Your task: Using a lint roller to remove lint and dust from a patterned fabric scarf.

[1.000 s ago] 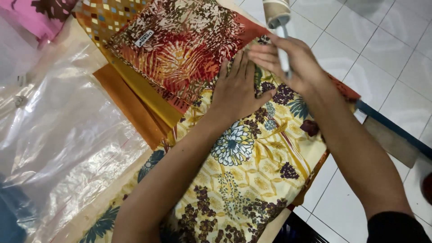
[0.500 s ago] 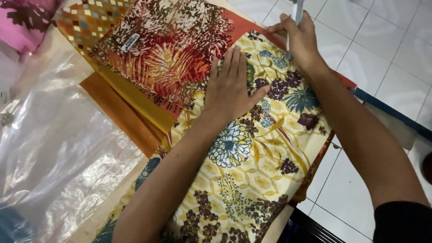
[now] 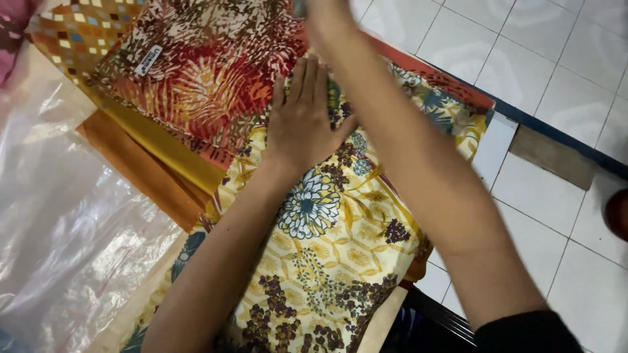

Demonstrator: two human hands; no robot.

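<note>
My left hand [image 3: 304,121] lies flat, fingers together, on a folded yellow fabric with flowers [image 3: 327,242], near its far end. My right arm crosses over that fabric, and my right hand [image 3: 325,23] is blurred at the top edge of the view, above the red and brown leaf-patterned fabric [image 3: 196,72]. Its fingers look closed around a thin tool, of which only a grey sliver [image 3: 299,8] shows. The yellow fabric overlaps the edge of the red one.
Under the red fabric lie folded mustard and orange cloths [image 3: 150,170] and a checked one [image 3: 72,26]. Clear plastic sheeting [image 3: 65,229] covers the left of the table. The table's dark edge [image 3: 556,140] runs on the right, with white floor tiles [image 3: 556,65] beyond.
My right hand has swept from the yellow fabric's far right corner leftward and up to the top edge. My left hand stays pressed flat. The view has shifted left.
</note>
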